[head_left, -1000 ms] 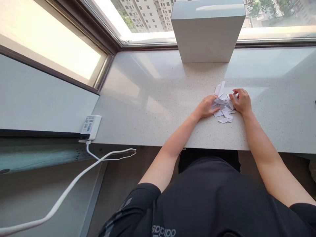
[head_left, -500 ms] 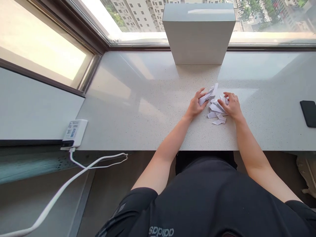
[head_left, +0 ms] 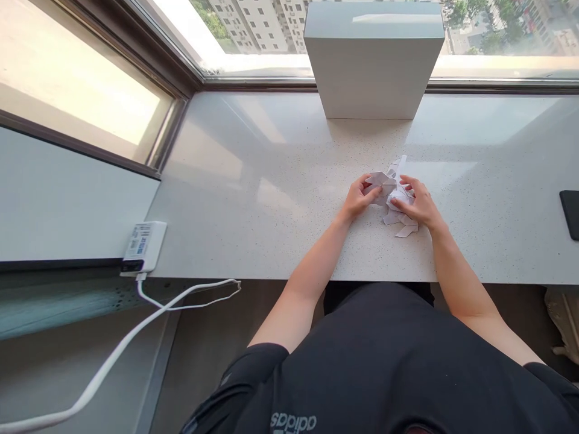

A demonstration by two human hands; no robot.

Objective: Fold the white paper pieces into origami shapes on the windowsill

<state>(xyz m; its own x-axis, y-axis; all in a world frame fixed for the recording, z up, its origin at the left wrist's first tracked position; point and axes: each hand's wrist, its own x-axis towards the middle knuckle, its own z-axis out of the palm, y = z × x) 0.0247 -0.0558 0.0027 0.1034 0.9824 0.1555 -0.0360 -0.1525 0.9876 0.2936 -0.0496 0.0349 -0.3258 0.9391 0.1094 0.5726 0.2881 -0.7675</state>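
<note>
A small heap of folded white paper pieces (head_left: 400, 222) lies on the pale speckled counter (head_left: 280, 193) in front of me. My left hand (head_left: 359, 197) pinches one folded paper piece (head_left: 379, 179) lifted off the left side of the heap. My right hand (head_left: 417, 204) rests on the heap's right side with fingers curled over the pieces and pointing left toward the held piece. Both hands nearly meet above the heap.
A white rectangular box (head_left: 373, 60) stands at the back by the window. A dark phone (head_left: 570, 212) lies at the counter's right edge. A white adapter (head_left: 143, 247) with a trailing white cable (head_left: 136, 328) sits at the counter's front left corner.
My left hand has lifted one folded piece from the heap and drawn it toward the middle. My right hand has slid left over the pile. The view shifted slightly.
</note>
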